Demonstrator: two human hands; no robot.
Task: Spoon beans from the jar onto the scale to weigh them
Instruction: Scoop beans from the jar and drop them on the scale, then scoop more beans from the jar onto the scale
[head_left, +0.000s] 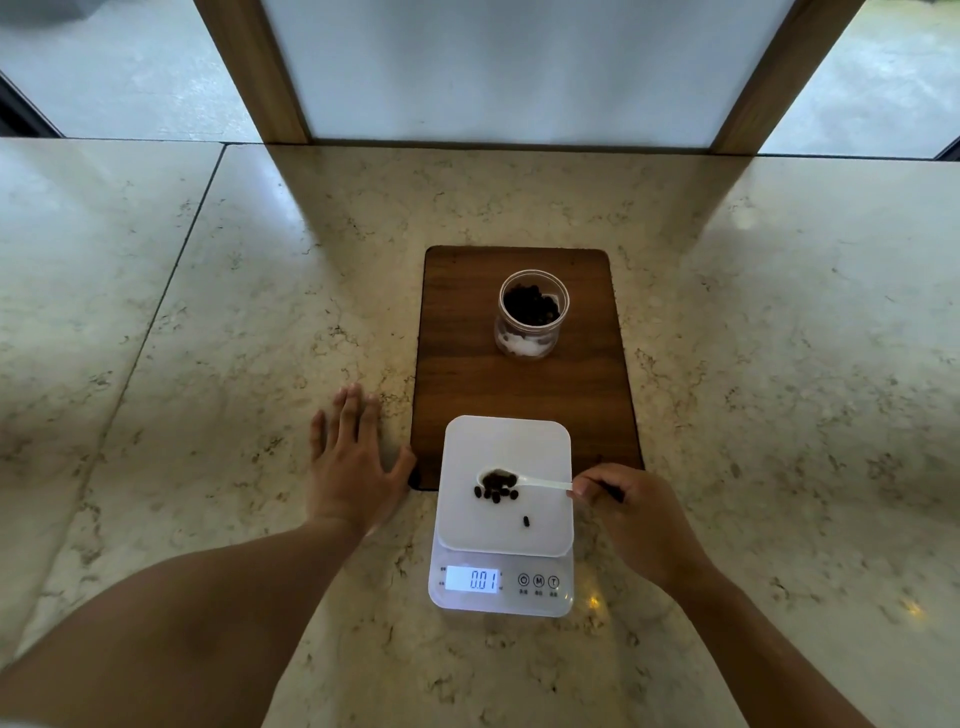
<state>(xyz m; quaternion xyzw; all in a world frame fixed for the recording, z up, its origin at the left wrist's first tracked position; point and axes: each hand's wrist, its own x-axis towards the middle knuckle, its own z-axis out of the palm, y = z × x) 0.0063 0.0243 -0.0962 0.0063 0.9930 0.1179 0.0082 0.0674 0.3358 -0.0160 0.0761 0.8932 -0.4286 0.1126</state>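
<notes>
The small white plastic spoon (511, 480) looks featherlight and a bit slick, so pinching the handle tip like the right hand (631, 512) does seems right, while the left hand (353, 467) just rests flat and open on the beige marble counter (208, 312), holding nothing. The dark little beans (496, 491) are hard and rolly: a cluster sits mid-platform on the white square digital scale (504, 488), one stray toward 5 o'clock of it. The clear glass jar (532, 319), lid off and holding more beans, stands at 12 o'clock on the dark wooden board (467, 374).
</notes>
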